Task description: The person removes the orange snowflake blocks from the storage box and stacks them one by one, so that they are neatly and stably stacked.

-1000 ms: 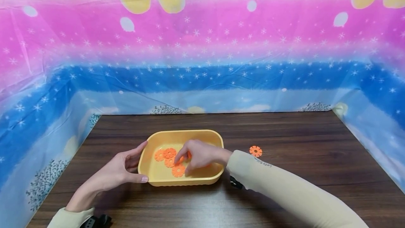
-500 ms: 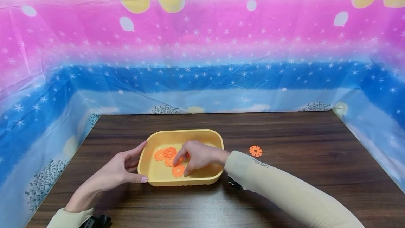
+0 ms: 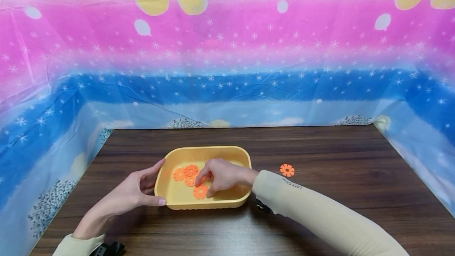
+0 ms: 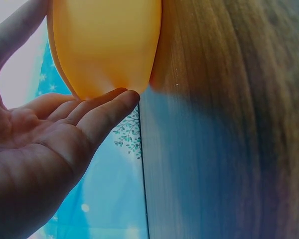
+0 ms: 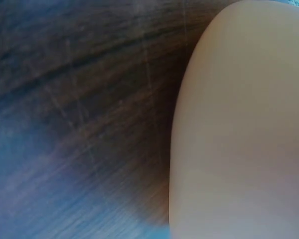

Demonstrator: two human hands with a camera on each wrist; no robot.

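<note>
A person's spread left hand (image 3: 133, 191) rests against the left end of a yellow tub (image 3: 202, 153), open side up, long axis running left to right. Inside, the right hand (image 3: 225, 174) curves down over slotted orange discs (image 3: 200, 192) lying flat; whether it pinches one is unclear. Picking at them seems the step, calling next for a sure fingertip grip.

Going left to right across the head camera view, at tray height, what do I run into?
The left hand, then the left end of the yellow tray, then the leftmost orange disc inside it, then the right hand, and last the lone orange disc.
</note>
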